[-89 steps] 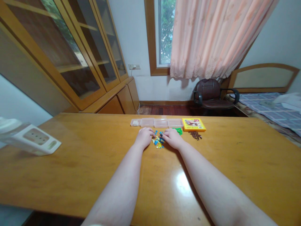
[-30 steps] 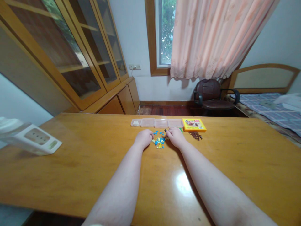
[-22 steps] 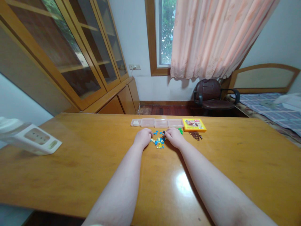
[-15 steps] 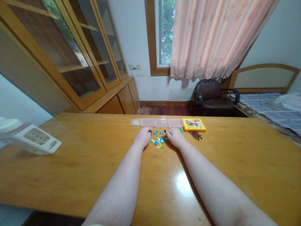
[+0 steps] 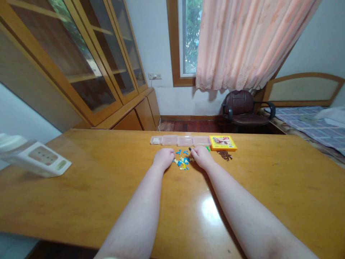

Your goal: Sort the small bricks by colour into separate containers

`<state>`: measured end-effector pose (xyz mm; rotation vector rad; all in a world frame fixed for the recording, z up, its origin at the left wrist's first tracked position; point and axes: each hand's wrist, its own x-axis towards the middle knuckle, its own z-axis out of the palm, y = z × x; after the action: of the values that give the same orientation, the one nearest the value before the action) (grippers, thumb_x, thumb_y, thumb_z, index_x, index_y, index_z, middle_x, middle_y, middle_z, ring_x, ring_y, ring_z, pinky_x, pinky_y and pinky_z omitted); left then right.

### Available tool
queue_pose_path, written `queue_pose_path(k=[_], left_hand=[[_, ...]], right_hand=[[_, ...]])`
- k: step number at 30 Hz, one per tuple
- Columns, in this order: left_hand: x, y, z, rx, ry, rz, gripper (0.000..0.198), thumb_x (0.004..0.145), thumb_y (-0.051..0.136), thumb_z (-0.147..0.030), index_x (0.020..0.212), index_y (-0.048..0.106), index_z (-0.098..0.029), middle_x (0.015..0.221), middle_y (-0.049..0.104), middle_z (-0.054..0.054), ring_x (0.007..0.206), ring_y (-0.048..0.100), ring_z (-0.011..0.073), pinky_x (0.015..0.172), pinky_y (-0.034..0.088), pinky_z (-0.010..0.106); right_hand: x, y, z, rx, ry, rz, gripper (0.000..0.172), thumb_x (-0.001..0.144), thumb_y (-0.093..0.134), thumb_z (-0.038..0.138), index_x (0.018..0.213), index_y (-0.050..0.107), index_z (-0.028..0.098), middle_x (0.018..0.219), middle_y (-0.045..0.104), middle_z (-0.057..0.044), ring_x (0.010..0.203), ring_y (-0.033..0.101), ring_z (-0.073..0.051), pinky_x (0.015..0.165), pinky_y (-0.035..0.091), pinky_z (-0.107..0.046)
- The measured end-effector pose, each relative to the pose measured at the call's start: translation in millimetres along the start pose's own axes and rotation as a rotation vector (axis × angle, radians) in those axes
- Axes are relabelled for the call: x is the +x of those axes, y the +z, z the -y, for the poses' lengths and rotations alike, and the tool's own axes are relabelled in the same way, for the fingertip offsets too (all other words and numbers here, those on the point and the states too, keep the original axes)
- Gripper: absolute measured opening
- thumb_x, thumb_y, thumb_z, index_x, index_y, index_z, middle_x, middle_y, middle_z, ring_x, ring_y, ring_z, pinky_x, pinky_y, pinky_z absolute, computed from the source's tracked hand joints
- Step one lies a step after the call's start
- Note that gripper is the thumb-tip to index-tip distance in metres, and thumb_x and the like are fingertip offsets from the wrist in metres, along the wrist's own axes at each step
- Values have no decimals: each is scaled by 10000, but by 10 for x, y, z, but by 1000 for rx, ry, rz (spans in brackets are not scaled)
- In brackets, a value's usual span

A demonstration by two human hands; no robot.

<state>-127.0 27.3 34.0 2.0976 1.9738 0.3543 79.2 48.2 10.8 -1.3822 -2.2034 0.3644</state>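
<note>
The left hand (image 5: 165,158) rests on the table (image 5: 107,187) with its fingers curled in, just beside a loose pile of small blue, cream and yellow blocks (image 5: 183,163). The right hand (image 5: 201,157) sits across from it, fingers bent under and thumb out, a dark spot at the thumb's tip. I cannot tell how far open the fingers of either hand are, or whether they grip a block. The pile lies between the hands, a few blue blocks set a little beyond it. Green blocks (image 5: 207,148) show behind the right hand, and brown blocks (image 5: 224,155) lie near the yellow box (image 5: 223,143), beside a row of clear trays (image 5: 169,140)
</note>
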Motion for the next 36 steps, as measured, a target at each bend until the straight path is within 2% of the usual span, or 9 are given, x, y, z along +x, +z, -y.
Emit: queue_pose_path(k=[11, 14, 19, 27, 36], left_hand=[[45, 72, 25, -81, -16, -43, 279, 780, 459, -248, 903, 710, -248, 947, 712, 31, 867, 613, 192, 745, 437, 271], [26, 48, 4, -92, 3, -48, 283, 779, 447, -233, 877, 712, -239, 924, 715, 27, 862, 615, 188, 754, 441, 266], [2, 30, -26, -84, 67, 9, 290, 759, 440, -200, 814, 722, -242, 875, 721, 10, 842, 620, 183, 772, 448, 264], [44, 99, 21, -164, 18, -60, 309, 804, 471, -227, 1028, 684, -238, 1023, 703, 33, 933, 620, 192, 827, 456, 275], [25, 125, -2, -229, 180, -16, 348, 796, 453, -148, 1050, 684, -207, 1037, 703, 29, 970, 622, 177, 887, 453, 277]], right_hand=[[2, 11, -11, 10, -1, -12, 469, 934, 353, 320, 626, 669, 162, 663, 646, -48, 667, 549, -145, 651, 331, -238], [7, 21, -22, 11, -6, -19, 468, 935, 346, 317, 632, 669, 163, 672, 647, -48, 675, 553, -146, 658, 334, -238], [8, 20, -22, 26, -5, -20, 468, 934, 345, 319, 631, 669, 166, 676, 651, -46, 677, 554, -147, 662, 339, -239], [1, 8, -14, 50, 13, -16, 463, 933, 353, 335, 626, 655, 165, 676, 648, -45, 679, 556, -142, 675, 346, -229], [-2, -1, -2, 46, 8, -13, 470, 933, 344, 333, 624, 654, 162, 664, 638, -47, 661, 547, -145, 655, 351, -236]])
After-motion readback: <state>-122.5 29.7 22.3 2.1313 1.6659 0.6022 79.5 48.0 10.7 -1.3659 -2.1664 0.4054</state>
